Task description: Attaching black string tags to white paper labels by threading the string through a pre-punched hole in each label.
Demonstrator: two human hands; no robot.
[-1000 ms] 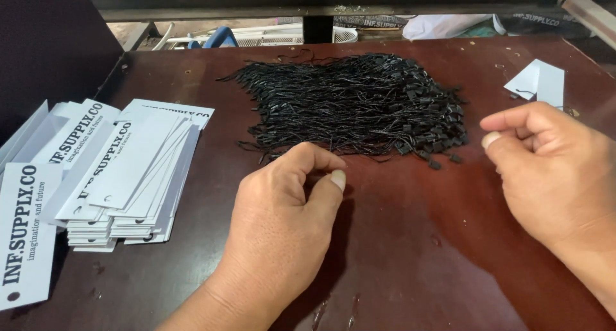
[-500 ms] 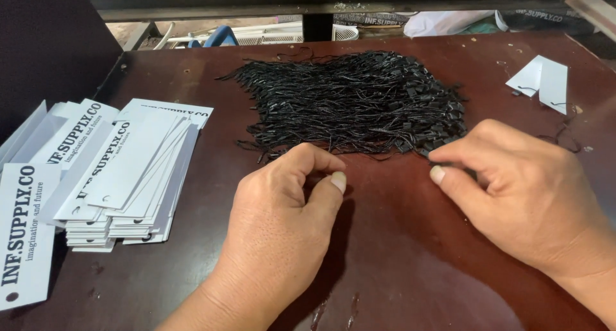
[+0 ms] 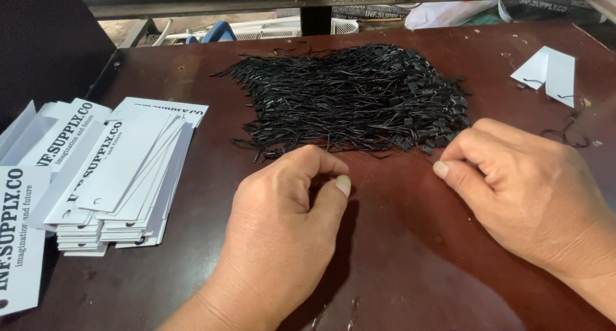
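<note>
On a dark brown table (image 3: pixel 398 254) lies a wide heap of black tag strings (image 3: pixel 346 100), with stacks of white card tags (image 3: pixel 122 177) to its left and two loose white tags (image 3: pixel 552 71) at far right. The left hand (image 3: pixel 282 215) rests just below the heap, fingers curled to the thumb; what they hold is hidden. The right hand (image 3: pixel 520 183) pinches at the heap's lower right edge, seemingly picking out one string. Separating a single strand calls for a fine, gentle pull.
</note>
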